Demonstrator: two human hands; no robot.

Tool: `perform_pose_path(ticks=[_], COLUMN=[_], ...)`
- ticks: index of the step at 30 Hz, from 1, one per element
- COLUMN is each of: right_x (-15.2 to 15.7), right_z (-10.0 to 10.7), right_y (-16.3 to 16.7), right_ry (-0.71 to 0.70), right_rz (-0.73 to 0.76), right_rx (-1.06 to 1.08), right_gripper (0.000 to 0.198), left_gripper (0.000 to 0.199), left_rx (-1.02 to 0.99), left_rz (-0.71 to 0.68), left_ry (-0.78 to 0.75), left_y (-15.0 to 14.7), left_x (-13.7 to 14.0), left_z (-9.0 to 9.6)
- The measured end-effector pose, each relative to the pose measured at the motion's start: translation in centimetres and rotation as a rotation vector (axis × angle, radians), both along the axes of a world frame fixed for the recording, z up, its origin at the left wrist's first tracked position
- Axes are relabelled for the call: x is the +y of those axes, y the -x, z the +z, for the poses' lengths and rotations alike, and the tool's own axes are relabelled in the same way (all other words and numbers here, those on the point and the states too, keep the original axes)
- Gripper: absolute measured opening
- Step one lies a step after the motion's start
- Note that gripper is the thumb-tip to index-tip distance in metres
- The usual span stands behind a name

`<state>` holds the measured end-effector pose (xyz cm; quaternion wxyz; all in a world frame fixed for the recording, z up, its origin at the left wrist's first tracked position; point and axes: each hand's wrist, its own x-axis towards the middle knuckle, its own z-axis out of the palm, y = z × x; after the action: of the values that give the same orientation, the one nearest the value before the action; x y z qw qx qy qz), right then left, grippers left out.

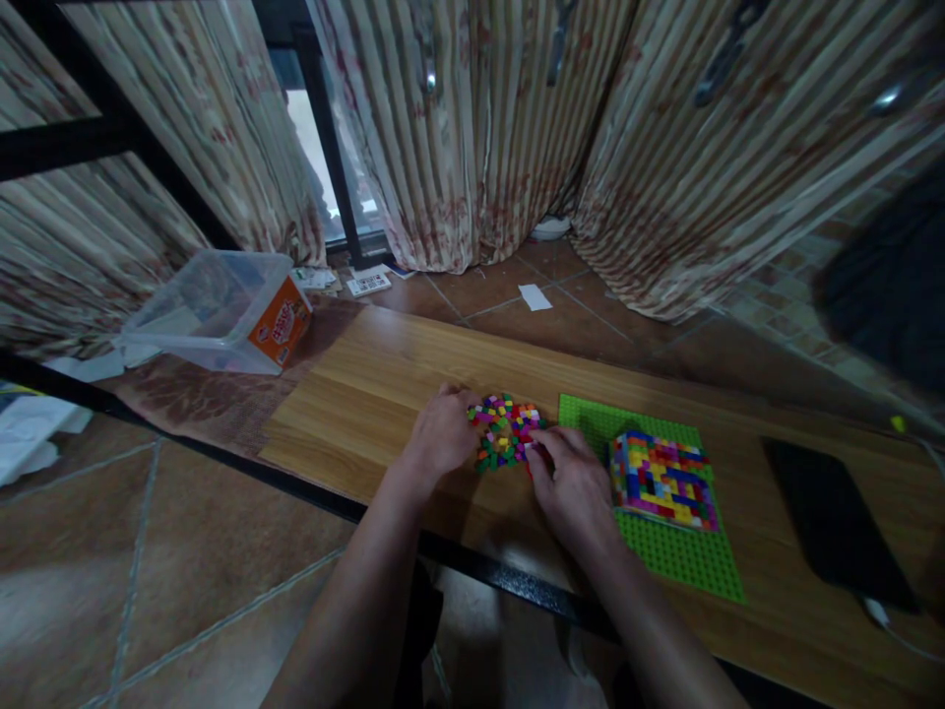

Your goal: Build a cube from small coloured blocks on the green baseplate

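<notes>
A loose pile of small coloured building bricks lies on the wooden board between my hands. My left hand rests at the pile's left side, its fingers curled and partly hidden, so what they hold does not show. At the right side, my right hand has its thumb and fingertips closed together over the bricks, around something too small to make out. Just right of that hand, a block built of many-coloured bricks stands on a green studded baseplate.
A clear plastic bin with an orange label stands at the left end. A black phone or tablet with a white cable lies at the right. The table's dark front edge runs below my forearms. Striped curtains hang behind.
</notes>
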<state>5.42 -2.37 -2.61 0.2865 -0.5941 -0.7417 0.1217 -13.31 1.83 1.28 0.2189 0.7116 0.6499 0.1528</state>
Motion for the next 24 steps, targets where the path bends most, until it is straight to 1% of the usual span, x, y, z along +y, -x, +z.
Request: perform_pose_path(ticks=[3,6,9,16,20,24], right_x=[0.24,0.26,0.26,0.49,0.62,0.59], right_z=[0.0,0.17,0.31,0.41,0.41,0.29], right_y=[0.13,0.08,0.08,0.6,0.46,0.22], right_ry=[0.02,0.047,0.069,0.099,0.112,0.105], right_rz=[0.019,0.025,0.019,-0.019,-0.001,-0.001], right_rx=[-0.012,0.021,0.051,-0.017,0.035,0.111], right_gripper=[0.024,0.018,0.016,0.019,0.016,0.015], left_gripper=[0.034,0.036,0.028,0.02,0.011,0.011], left_rx=[-0.027,-0.058,-0.075,-0.055,-0.07,-0.074], left_rz=[-0.025,-0.054,-0.076,-0.091,-0.132,-0.125], left_ry=[0.028,0.019,0.007,0.015,0.0,-0.01], left_y=[0.16,0.39,0.51,0.04,-0.23,-0.3], left_x=[-0.04,-0.12,-0.28,-0.55,-0.5,-0.48], left_z=[-0.16,-0.49,-0.51,0.16,0.06,-0.2])
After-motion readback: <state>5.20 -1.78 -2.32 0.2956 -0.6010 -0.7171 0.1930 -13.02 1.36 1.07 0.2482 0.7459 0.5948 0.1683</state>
